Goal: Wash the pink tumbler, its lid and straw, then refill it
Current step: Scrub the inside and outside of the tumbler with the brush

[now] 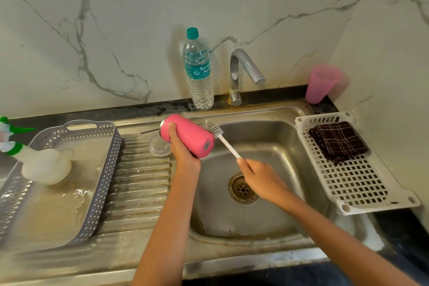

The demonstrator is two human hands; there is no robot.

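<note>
The washing is in its first part, as I judge it. The person's left hand [183, 153] has its fingers and thumb curled round the pink tumbler [189, 134] and holds it on its side above the left edge of the sink [267, 127], bottom toward us and mouth turned to the left. The right hand [260, 176] is closed round the white handle of a bottle brush [216, 129], whose bristles touch the outside of the tumbler near its bottom. So the outer wall is being scrubbed; whether the inside is already done I cannot tell. The clear lid [159, 146] lies on the draining part just beside the tumbler, and a thin metal rod [148, 131], which I take for the straw, lies behind it; both seem to wait for their turn. No water comes from the tap [241, 72], and I see no foam. Rinsing and refilling are left; the full water bottle [199, 69] by the wall may serve for that. The table [139, 181] is steel, ridged and wet, with brown stains. On its left stands a grey basket [109, 169] with a spray bottle [34, 158] lying in it; on the right a white basket [348, 181] holds a dark checked cloth [336, 141]. A pink cup [320, 83] stands in the corner. The walls are pale marble with grey veins.
</note>
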